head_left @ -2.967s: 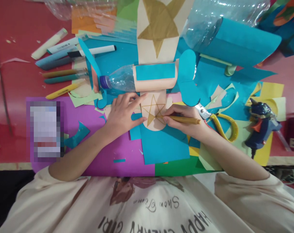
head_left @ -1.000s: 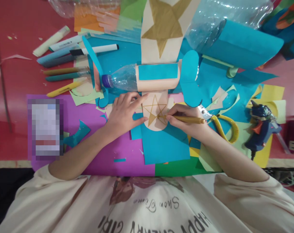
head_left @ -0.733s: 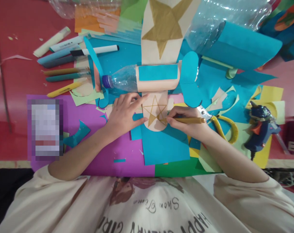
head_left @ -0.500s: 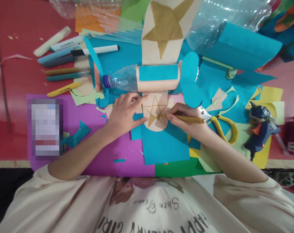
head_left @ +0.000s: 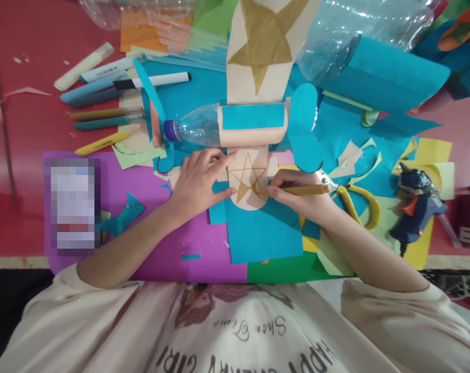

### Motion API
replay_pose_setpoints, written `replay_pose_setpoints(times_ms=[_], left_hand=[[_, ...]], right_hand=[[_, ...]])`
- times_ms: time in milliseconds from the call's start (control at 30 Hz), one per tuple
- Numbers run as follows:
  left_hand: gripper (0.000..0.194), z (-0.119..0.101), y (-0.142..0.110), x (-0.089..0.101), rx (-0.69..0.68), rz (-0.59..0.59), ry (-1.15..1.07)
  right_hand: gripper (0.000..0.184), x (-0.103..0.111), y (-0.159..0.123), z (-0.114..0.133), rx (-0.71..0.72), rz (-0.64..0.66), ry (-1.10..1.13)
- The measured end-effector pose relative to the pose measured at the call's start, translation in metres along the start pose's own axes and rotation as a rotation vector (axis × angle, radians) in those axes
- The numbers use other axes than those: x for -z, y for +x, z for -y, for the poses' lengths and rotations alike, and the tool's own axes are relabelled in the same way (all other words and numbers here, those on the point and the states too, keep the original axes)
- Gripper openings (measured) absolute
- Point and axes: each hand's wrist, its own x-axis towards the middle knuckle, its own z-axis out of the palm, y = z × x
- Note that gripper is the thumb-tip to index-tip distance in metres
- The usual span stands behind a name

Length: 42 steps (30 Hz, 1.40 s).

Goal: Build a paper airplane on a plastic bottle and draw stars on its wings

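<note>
My right hand [head_left: 300,192] is closed around a gold-brown marker [head_left: 310,189], its tip on the lower right arm of a star drawn on a cream paper wing [head_left: 250,160]. The star's lower left arm is coloured in; other arms show only outlines. My left hand [head_left: 201,178] lies with fingers spread, thumb and index touching the wing's left edge. The wing extends from a plastic bottle [head_left: 199,126] with a purple cap, wrapped in cream and blue paper. On its far side, another wing [head_left: 240,85] bears a fully coloured star. Blue paper [head_left: 266,238] lies under the near wing.
Yellow-handled scissors [head_left: 359,207] lie just right of my right hand, with a dark blue glue gun [head_left: 413,202] farther right. Several markers [head_left: 106,111] are at the left, above a blurred-out rectangle [head_left: 73,204]. Large clear bottles [head_left: 367,26] stand at the back.
My right hand and the marker have shifted very slightly, the marker's tip moving a little toward the right edge of the wing. My left hand stays in place.
</note>
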Motion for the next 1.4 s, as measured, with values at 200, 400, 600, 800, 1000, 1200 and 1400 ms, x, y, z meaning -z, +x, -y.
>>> replay_pose_setpoints(times_ms=[200,400,600,800,1000,1200,1400], left_hand=[[0.066,0.0002,-0.0003,0.0004,0.0,0.002,-0.015],[0.067,0.0009,-0.0002,0.0002,0.005,0.015,-0.027],[0.067,0.0007,-0.0007,0.0005,-0.016,0.007,-0.017],[0.069,0.0003,-0.0006,0.0007,-0.005,0.018,-0.007],[0.068,-0.0001,0.0001,0.0012,-0.003,0.021,-0.002],[0.068,-0.0003,-0.0005,0.0003,-0.01,0.012,0.014],[0.068,0.0002,-0.0005,-0.0004,-0.002,0.004,0.006]], right_hand=[[0.018,-0.0017,0.0002,-0.0012,0.002,-0.116,-0.012],[0.016,-0.0041,-0.0004,-0.0035,0.032,-0.106,0.006],[0.02,-0.0024,0.0012,-0.0002,0.002,-0.048,-0.026],[0.027,-0.0012,-0.0002,0.0012,-0.036,-0.025,-0.051],[0.015,-0.0014,0.0011,0.0019,-0.053,-0.117,0.014],[0.013,-0.0045,0.0009,-0.0016,-0.011,-0.134,0.036],[0.019,-0.0031,0.002,0.0,-0.012,-0.096,-0.007]])
